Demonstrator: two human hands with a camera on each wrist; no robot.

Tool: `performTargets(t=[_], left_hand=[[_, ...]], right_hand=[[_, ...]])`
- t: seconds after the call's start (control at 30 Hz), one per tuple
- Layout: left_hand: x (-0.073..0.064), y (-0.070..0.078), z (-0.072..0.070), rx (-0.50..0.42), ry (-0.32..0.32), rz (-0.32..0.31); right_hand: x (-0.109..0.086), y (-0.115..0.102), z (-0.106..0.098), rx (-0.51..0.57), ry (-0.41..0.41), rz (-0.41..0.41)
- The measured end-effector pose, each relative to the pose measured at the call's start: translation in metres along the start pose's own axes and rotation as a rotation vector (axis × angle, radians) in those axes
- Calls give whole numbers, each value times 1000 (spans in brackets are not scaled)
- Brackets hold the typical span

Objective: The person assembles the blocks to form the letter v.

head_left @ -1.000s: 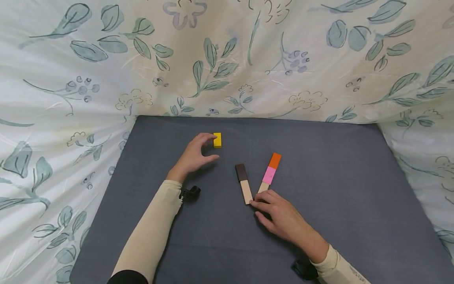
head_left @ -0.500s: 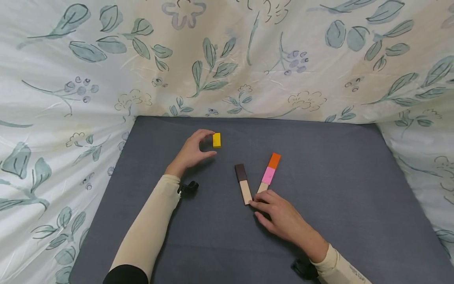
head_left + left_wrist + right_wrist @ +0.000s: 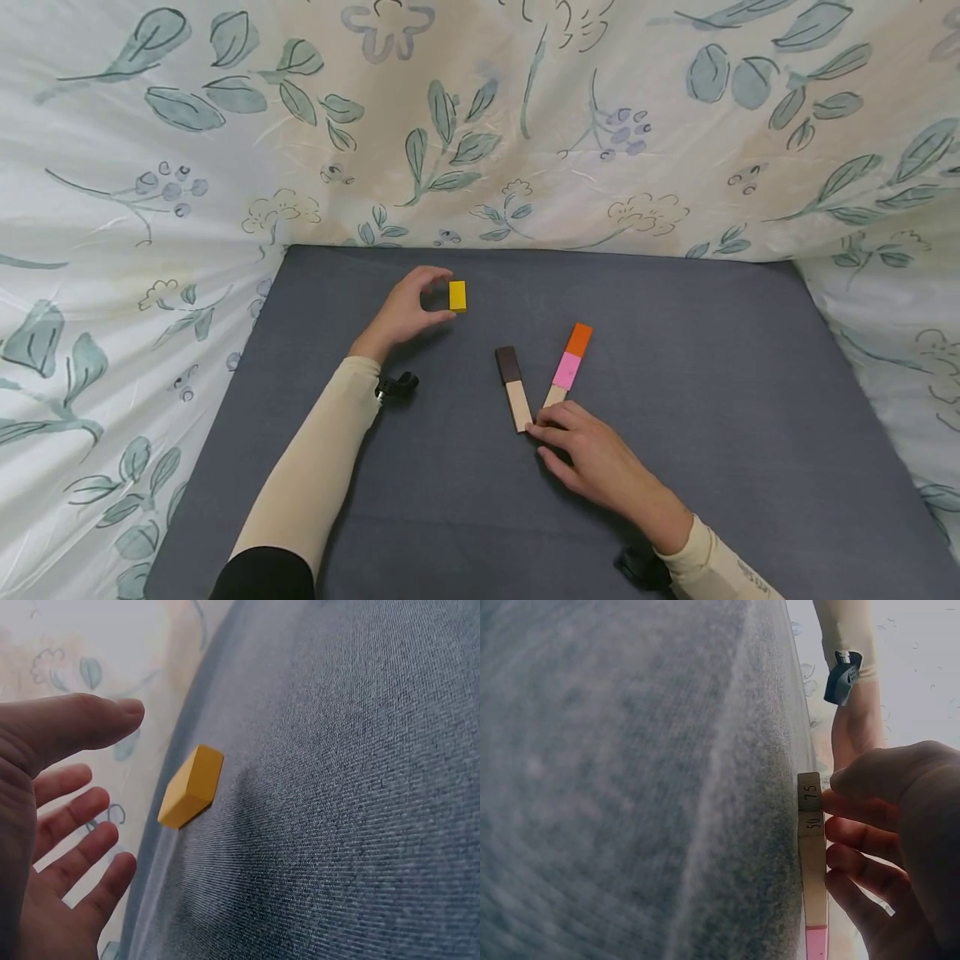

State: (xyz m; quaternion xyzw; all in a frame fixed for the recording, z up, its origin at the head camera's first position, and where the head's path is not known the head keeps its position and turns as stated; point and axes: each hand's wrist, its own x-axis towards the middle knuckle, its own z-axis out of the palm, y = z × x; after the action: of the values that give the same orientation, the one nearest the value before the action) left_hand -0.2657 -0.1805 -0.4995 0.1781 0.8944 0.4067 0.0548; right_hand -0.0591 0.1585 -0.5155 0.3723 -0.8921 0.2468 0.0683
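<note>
A small yellow block (image 3: 457, 297) lies toward the back of the cloth. My left hand (image 3: 405, 310) is beside it, thumb and fingers spread around its near side. In the left wrist view a gap separates the thumb from the yellow block (image 3: 191, 787). My right hand (image 3: 600, 458) rests its fingertips on the near ends of two block rows that meet in a V. One row is a dark brown block (image 3: 507, 365) and a pale wooden block (image 3: 518, 406). The other joins orange (image 3: 579, 340), pink (image 3: 567, 371) and a pale wooden block (image 3: 555, 395), partly hidden by my fingers.
Dark grey cloth (image 3: 712, 400) covers the table. A white leaf-patterned curtain (image 3: 465, 125) hangs behind it and along both sides. In the right wrist view, the block ends carry the marks 75 (image 3: 808, 791) and 50 (image 3: 812, 823).
My left hand has moved slightly away toward the back, so its thumb now sits near the yellow block's lower edge. The right hand and the two rows have stayed put.
</note>
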Motion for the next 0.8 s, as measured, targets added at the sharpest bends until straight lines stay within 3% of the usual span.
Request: performTargets(t=[0.43, 0.8], left_hand=[[15, 0, 3, 16, -42, -1], [20, -4, 8, 18, -77, -21]], right_hand=[[-1, 1, 0, 0, 3, 4], [1, 0, -1, 6, -4, 7]])
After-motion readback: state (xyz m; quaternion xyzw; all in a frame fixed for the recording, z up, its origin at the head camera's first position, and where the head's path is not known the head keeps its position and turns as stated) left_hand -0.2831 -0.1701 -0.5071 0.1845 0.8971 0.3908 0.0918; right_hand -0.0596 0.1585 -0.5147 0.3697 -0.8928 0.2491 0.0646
